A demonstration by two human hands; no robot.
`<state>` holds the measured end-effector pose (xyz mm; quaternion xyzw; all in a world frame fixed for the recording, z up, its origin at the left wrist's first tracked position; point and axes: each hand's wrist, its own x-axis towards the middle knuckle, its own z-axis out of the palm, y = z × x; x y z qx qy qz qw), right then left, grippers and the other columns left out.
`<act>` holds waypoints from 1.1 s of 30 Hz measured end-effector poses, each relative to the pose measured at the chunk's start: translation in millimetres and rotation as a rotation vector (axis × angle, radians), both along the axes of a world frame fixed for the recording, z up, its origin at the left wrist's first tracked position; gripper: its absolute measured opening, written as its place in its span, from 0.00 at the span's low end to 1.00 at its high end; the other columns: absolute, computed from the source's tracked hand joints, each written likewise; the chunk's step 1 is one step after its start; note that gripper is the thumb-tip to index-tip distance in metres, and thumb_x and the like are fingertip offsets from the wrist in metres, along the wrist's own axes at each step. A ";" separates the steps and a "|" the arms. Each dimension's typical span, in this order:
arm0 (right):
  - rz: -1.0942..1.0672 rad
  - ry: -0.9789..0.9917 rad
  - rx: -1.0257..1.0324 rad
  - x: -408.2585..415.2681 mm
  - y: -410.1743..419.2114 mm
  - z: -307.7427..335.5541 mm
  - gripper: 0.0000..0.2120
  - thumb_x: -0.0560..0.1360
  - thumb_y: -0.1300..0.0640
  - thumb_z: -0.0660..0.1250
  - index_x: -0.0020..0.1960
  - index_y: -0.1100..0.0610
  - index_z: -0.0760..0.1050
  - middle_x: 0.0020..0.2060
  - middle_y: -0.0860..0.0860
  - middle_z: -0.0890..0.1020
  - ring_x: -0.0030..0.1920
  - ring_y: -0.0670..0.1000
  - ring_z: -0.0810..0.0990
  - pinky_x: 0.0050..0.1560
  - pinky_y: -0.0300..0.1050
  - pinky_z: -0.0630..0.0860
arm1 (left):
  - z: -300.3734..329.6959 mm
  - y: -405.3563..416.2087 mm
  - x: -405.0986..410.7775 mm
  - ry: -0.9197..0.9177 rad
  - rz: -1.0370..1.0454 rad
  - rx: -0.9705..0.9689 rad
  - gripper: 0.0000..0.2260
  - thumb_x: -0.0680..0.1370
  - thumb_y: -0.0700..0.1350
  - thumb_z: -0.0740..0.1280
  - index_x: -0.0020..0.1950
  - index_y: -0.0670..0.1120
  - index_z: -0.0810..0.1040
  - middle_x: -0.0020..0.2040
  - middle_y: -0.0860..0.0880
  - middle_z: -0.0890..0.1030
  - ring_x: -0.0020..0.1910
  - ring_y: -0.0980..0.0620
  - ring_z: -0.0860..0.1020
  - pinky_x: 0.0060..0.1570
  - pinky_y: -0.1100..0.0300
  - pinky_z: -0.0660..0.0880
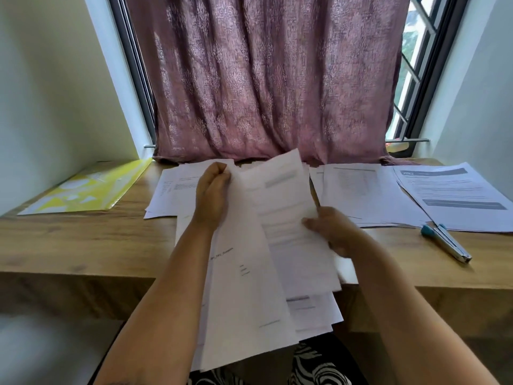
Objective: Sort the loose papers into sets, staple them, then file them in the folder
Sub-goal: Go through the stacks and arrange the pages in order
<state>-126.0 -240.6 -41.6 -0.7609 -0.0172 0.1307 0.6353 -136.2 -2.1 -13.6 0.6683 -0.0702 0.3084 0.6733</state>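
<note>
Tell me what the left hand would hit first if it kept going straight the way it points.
The left hand grips the held sheaf of papers and points away toward the window. It would probably meet the sheets lying on the desk, then the pink curtain; depth is unclear.

Counts: 2 hands, left hand (pixel 212 190) and right hand (pixel 337 232), both gripping 1 fanned bundle of papers (pixel 258 259). 3 paper piles on the counter (pixel 83 245): left pile (pixel 169 190), middle pile (pixel 358 193), right pile (pixel 455 195). 1 yellow folder (pixel 88 187). 1 stapler (pixel 447 243). 1 pencil (pixel 314 194). 1 curtain (pixel 266 79).
</note>
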 end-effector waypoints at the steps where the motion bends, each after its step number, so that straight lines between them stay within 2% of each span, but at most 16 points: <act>1: 0.051 0.044 0.022 -8.7 5.3 -6.4 0.05 0.78 0.65 0.65 0.53 0.59 0.77 0.49 0.58 0.83 0.48 0.58 0.82 0.51 0.57 0.80 | -3.8 -0.2 3.3 0.004 0.028 0.088 0.10 0.81 0.39 0.59 0.42 0.49 0.71 0.40 0.54 0.73 0.39 0.61 0.70 0.42 0.68 0.68; 4: 0.179 0.099 0.046 -27.0 16.6 -19.0 0.10 0.77 0.66 0.65 0.58 0.63 0.78 0.50 0.60 0.84 0.51 0.62 0.83 0.56 0.63 0.78 | -22.9 6.9 18.5 0.065 0.174 0.400 0.06 0.84 0.46 0.56 0.52 0.50 0.72 0.49 0.50 0.74 0.48 0.56 0.71 0.51 0.63 0.68; 5: 0.197 0.111 0.057 -32.7 19.9 -18.6 0.11 0.77 0.66 0.64 0.58 0.63 0.78 0.48 0.59 0.85 0.50 0.61 0.84 0.57 0.61 0.78 | -27.6 6.5 20.7 0.076 0.176 0.453 0.07 0.84 0.48 0.55 0.54 0.48 0.72 0.49 0.51 0.74 0.49 0.56 0.72 0.51 0.62 0.68; 8: 0.260 0.081 0.031 -45.2 28.6 -12.0 0.10 0.78 0.66 0.62 0.57 0.60 0.79 0.47 0.57 0.85 0.50 0.60 0.83 0.55 0.56 0.79 | -38.7 0.7 19.4 0.166 0.063 0.551 0.07 0.85 0.49 0.53 0.54 0.48 0.67 0.42 0.56 0.74 0.40 0.63 0.72 0.44 0.63 0.70; 10: 0.288 0.041 -0.044 -48.0 29.0 -5.8 0.09 0.79 0.62 0.62 0.56 0.58 0.78 0.45 0.54 0.85 0.46 0.56 0.83 0.48 0.51 0.81 | -47.8 -1.1 19.3 0.230 0.056 0.623 0.06 0.85 0.50 0.53 0.55 0.49 0.65 0.41 0.51 0.75 0.40 0.56 0.75 0.46 0.57 0.72; 12: 0.306 0.034 -0.115 -45.1 21.7 0.0 0.10 0.81 0.58 0.59 0.54 0.58 0.79 0.40 0.51 0.84 0.40 0.51 0.81 0.42 0.45 0.79 | -57.2 1.5 21.1 0.239 0.075 0.635 0.08 0.82 0.53 0.54 0.54 0.50 0.64 0.43 0.48 0.76 0.43 0.48 0.75 0.47 0.50 0.72; 13: 0.327 0.040 -0.138 -42.2 17.9 2.2 0.12 0.82 0.56 0.59 0.52 0.60 0.79 0.39 0.52 0.84 0.39 0.51 0.81 0.42 0.44 0.79 | -60.9 3.9 22.0 0.229 0.083 0.628 0.08 0.81 0.54 0.54 0.53 0.51 0.64 0.44 0.49 0.75 0.44 0.47 0.75 0.47 0.48 0.72; 16: 0.422 0.025 -0.177 -37.6 12.3 5.6 0.08 0.81 0.59 0.62 0.51 0.61 0.79 0.46 0.56 0.85 0.44 0.53 0.83 0.52 0.45 0.81 | -66.4 9.6 24.4 0.235 0.064 0.630 0.06 0.80 0.54 0.55 0.52 0.53 0.65 0.47 0.50 0.74 0.49 0.45 0.74 0.49 0.45 0.74; 18: 0.460 0.016 -0.190 -36.6 13.9 5.1 0.06 0.80 0.60 0.63 0.52 0.57 0.80 0.48 0.55 0.85 0.46 0.51 0.84 0.49 0.42 0.81 | -62.4 8.7 24.6 0.264 0.016 0.619 0.05 0.83 0.52 0.55 0.53 0.51 0.64 0.46 0.50 0.74 0.47 0.48 0.74 0.50 0.43 0.74; 21: 0.533 0.058 -0.216 -31.6 15.7 5.9 0.10 0.81 0.63 0.60 0.57 0.60 0.79 0.50 0.57 0.84 0.47 0.52 0.84 0.47 0.42 0.80 | -50.4 3.6 28.6 0.263 -0.007 0.606 0.08 0.82 0.52 0.54 0.53 0.49 0.63 0.41 0.52 0.72 0.42 0.50 0.73 0.51 0.44 0.74; 23: 0.438 0.073 -0.162 -21.8 16.8 5.5 0.11 0.82 0.60 0.58 0.56 0.62 0.78 0.45 0.59 0.84 0.42 0.53 0.82 0.43 0.42 0.79 | -47.5 2.1 32.0 0.245 -0.005 0.594 0.08 0.82 0.52 0.55 0.53 0.48 0.63 0.41 0.53 0.71 0.42 0.51 0.72 0.51 0.46 0.74; 25: 0.226 -0.014 -0.173 -5.8 20.4 2.0 0.12 0.83 0.57 0.57 0.55 0.61 0.78 0.42 0.57 0.83 0.38 0.51 0.80 0.42 0.43 0.78 | -53.0 2.2 32.5 0.269 -0.017 0.566 0.07 0.81 0.50 0.57 0.56 0.49 0.65 0.42 0.54 0.71 0.43 0.51 0.72 0.53 0.47 0.73; 27: 0.063 -0.209 -0.392 9.5 26.2 -4.0 0.12 0.81 0.54 0.61 0.58 0.59 0.77 0.46 0.55 0.83 0.43 0.50 0.81 0.49 0.44 0.79 | -62.4 3.8 30.8 0.336 -0.058 0.514 0.11 0.78 0.50 0.59 0.60 0.51 0.66 0.45 0.53 0.72 0.47 0.52 0.73 0.56 0.49 0.72; 29: 0.025 -0.324 -0.622 18.9 33.2 -9.9 0.18 0.78 0.48 0.67 0.63 0.57 0.75 0.54 0.52 0.81 0.53 0.51 0.79 0.55 0.42 0.74 | -68.0 4.3 28.5 0.392 -0.117 0.435 0.12 0.75 0.48 0.59 0.57 0.53 0.71 0.49 0.53 0.76 0.51 0.52 0.76 0.56 0.51 0.74; 31: 0.010 -0.307 -0.660 26.5 39.7 -14.4 0.28 0.74 0.43 0.70 0.67 0.59 0.71 0.58 0.53 0.80 0.59 0.52 0.77 0.55 0.40 0.69 | -70.2 4.6 29.9 0.375 -0.139 0.382 0.08 0.72 0.44 0.59 0.47 0.50 0.76 0.46 0.50 0.79 0.47 0.52 0.77 0.50 0.52 0.75; 33: 0.009 -0.283 -0.664 32.7 45.3 -18.3 0.35 0.70 0.41 0.73 0.69 0.61 0.69 0.61 0.55 0.78 0.61 0.54 0.76 0.56 0.41 0.69 | -73.0 5.5 31.2 0.342 -0.105 0.439 0.05 0.70 0.44 0.61 0.43 0.47 0.76 0.42 0.48 0.78 0.44 0.50 0.76 0.46 0.51 0.74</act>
